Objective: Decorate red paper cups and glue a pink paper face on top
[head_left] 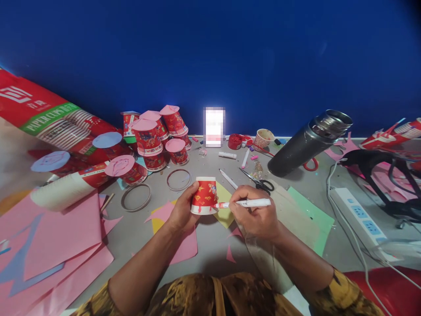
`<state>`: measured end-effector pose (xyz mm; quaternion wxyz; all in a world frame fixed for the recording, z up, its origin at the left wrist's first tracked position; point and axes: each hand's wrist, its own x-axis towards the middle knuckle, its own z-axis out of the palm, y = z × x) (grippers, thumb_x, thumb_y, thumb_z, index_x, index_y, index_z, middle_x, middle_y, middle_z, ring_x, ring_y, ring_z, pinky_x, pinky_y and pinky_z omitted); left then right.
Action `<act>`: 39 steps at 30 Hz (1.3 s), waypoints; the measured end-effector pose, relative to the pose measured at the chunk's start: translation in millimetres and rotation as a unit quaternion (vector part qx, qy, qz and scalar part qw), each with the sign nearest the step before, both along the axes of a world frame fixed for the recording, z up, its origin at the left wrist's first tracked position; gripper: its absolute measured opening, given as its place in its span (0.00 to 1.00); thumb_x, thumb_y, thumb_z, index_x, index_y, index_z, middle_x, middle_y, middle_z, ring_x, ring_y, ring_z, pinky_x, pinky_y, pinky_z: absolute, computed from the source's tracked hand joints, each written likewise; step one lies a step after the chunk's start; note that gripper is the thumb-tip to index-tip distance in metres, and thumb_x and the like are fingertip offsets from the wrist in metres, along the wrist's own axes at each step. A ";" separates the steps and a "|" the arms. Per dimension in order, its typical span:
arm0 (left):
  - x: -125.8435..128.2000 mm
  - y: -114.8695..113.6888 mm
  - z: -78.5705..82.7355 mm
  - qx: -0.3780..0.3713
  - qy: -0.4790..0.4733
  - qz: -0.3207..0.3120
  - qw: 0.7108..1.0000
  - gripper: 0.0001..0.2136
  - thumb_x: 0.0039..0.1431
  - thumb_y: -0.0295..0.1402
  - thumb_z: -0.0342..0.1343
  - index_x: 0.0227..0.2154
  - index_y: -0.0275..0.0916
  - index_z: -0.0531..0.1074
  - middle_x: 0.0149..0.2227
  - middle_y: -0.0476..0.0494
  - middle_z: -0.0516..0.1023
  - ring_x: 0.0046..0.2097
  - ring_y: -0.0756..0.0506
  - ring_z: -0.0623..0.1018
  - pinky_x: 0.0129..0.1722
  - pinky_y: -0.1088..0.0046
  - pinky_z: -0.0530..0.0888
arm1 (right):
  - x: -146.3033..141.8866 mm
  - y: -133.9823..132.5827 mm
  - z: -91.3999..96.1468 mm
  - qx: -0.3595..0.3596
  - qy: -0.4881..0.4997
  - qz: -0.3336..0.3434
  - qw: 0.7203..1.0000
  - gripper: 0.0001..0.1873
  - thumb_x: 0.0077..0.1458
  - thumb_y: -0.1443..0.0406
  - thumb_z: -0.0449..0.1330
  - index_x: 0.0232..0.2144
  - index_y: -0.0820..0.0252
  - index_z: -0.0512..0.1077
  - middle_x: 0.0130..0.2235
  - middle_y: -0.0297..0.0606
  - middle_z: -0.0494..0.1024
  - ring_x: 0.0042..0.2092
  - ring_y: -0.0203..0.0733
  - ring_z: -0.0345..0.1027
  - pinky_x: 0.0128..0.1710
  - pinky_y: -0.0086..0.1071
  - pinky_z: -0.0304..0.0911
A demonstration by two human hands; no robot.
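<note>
My left hand point(183, 208) is closed around the left side of a red paper cup point(204, 193) with gold and blue print. The cup's white rim band points down and carries red marks. In my right hand point(255, 215) is a white marker pen point(258, 202), held in a pinch. Its red tip end meets the cup's lower right side, just above the white band. Beyond the cup lie a white pencil-like stick point(227, 179) and black-handled scissors point(258, 181). Pink and yellow paper pieces point(225, 215) lie under my hands.
Several red cups topped with pink paper point(146, 138) stand stacked at the left. A paper-cup package point(55, 118) leans behind them. At the right are a dark flask point(301, 147), green paper point(312, 215), and a power strip point(362, 221) with cables. Pink sheets point(62, 237) lie front left.
</note>
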<state>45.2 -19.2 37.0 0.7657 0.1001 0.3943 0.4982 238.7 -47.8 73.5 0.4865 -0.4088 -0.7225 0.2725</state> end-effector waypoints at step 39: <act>-6.7 -0.4 -4.3 0.017 0.000 -0.050 0.999 0.11 0.66 0.36 0.60 0.39 0.32 0.82 0.36 0.37 0.88 0.35 0.42 0.86 0.39 0.67 0.83 | -3.9 0.7 -2.3 0.078 0.022 -0.020 0.996 0.04 0.59 0.67 0.63 0.31 0.54 0.76 0.27 0.35 0.81 0.27 0.40 0.73 0.30 0.33 0.65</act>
